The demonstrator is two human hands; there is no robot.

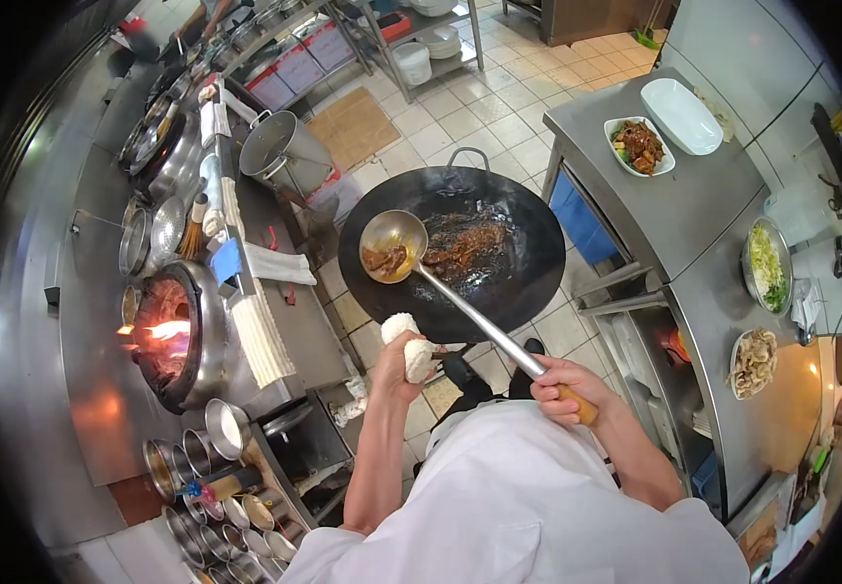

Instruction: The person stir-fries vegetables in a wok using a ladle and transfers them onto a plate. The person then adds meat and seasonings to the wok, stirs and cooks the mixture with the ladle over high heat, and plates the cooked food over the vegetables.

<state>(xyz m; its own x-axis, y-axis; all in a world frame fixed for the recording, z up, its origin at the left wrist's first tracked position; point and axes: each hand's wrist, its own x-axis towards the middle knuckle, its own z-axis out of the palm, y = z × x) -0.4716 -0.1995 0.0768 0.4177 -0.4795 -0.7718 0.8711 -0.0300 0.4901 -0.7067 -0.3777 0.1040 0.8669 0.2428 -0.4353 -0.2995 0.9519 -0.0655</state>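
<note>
My left hand [399, 370] is closed around a bunched white cloth [419, 358] at the near handle of a large black wok [382, 200]. The wok is held up over the floor between the stove and the counter. Dark, glossy sauced food [469, 243] lies in its middle. My right hand [565, 387] grips the wooden end of a long metal ladle [484, 326]. The ladle's bowl is over the left part of the wok and holds some brown food pieces [385, 259] in sauce.
At left, flames rise from a stove burner [170, 341]. A tall metal pot [285, 146] stands beyond it. On the right counter [635, 234] are a filled dish [640, 148], a white dish [681, 117], a bowl of chopped vegetables [766, 263] and a plate of pale pieces [753, 363].
</note>
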